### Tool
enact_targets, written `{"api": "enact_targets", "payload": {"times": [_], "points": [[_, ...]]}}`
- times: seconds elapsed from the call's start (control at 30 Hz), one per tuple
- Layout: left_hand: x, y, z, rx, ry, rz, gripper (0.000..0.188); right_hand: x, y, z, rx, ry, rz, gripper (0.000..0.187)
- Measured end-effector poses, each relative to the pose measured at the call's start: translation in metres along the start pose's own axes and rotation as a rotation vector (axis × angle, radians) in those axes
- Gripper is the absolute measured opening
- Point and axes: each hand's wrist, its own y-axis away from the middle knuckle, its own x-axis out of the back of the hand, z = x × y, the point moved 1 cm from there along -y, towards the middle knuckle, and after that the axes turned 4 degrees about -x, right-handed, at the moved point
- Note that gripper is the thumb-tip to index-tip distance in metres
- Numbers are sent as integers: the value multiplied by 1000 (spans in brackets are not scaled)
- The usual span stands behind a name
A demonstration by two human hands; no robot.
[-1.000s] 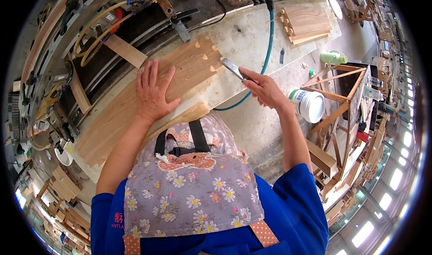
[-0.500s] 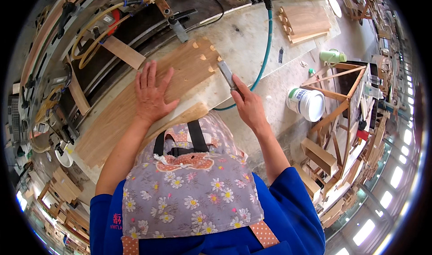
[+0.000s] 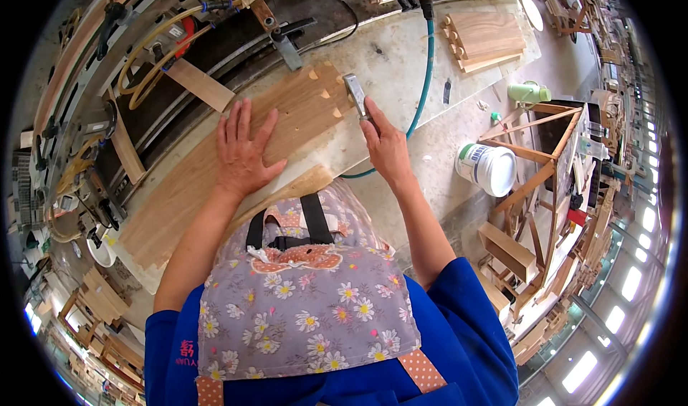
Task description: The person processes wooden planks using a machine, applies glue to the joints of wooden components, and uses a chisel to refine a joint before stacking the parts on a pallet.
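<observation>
A long brown wooden board (image 3: 208, 148) lies slantwise on the pale worktable, with several light, rounded cut-outs along its right end. My left hand (image 3: 246, 148) rests flat on the board, fingers spread. In my right hand (image 3: 387, 148) is a flat silver metal hand tool (image 3: 355, 96), gripped between thumb and fingers; its exact kind is unclear. The tool's far end is beside the board's right end, by the cut-outs. I cannot tell whether it touches the wood.
Stacked wooden pieces (image 3: 489, 35) lie at the table's far right. A teal hose (image 3: 428, 69) crosses the tabletop (image 3: 387, 55). A metal clamp (image 3: 287, 50) stands behind the board. To the right are a white bucket (image 3: 487, 167), a green jug (image 3: 528, 91) and a wooden frame (image 3: 534, 180).
My right hand has shifted the metal tool away from me and turned it, so its shiny face shows more. My left hand and the board stay nearly still.
</observation>
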Motion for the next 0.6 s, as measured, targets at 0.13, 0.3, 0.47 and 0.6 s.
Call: {"api": "enact_targets", "payload": {"times": [0.13, 0.3, 0.47, 0.6], "points": [[2, 1, 0, 13, 8, -1, 97, 14, 18, 15, 60, 81, -52, 47], [1, 1, 1, 18, 14, -6, 96, 56, 29, -2, -191, 47, -291, 46], [2, 0, 2, 24, 18, -23, 95, 83, 10, -18, -258, 120, -460, 46], [1, 0, 1, 32, 4, -32, 94, 96, -3, -26, -189, 146, -450, 43]]}}
